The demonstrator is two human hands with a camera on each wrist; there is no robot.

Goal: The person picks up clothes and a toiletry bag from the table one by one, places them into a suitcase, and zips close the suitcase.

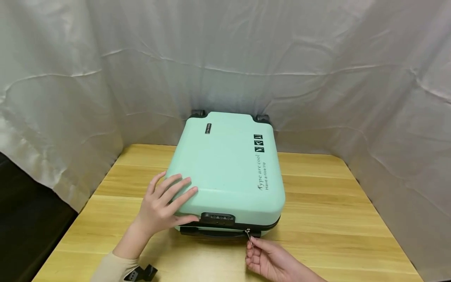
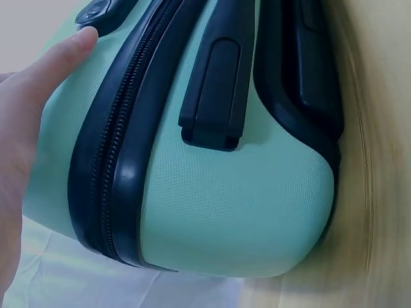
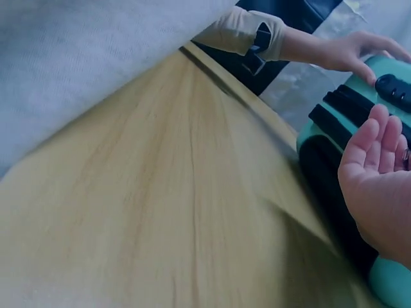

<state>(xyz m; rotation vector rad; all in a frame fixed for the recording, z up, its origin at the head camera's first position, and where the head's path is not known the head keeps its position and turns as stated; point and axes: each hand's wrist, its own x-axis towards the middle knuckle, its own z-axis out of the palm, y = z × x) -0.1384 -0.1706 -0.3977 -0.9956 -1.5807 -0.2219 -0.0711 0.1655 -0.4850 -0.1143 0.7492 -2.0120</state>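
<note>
A mint-green hard-shell suitcase lies flat, its wheels at the back and its handle side at the front. My left hand rests with spread fingers on the front left corner of the lid, the thumb beside the black combination lock. At the front edge my right hand pinches the metal zipper pull, just right of the lock. The closed zipper and one end of the black carry handle show large in the left wrist view.
The suitcase stands on a wooden table. Grey fabric hangs behind it and on both sides. A black wrist strap with a device sits at the left sleeve. Dark material lies beyond the table's left edge.
</note>
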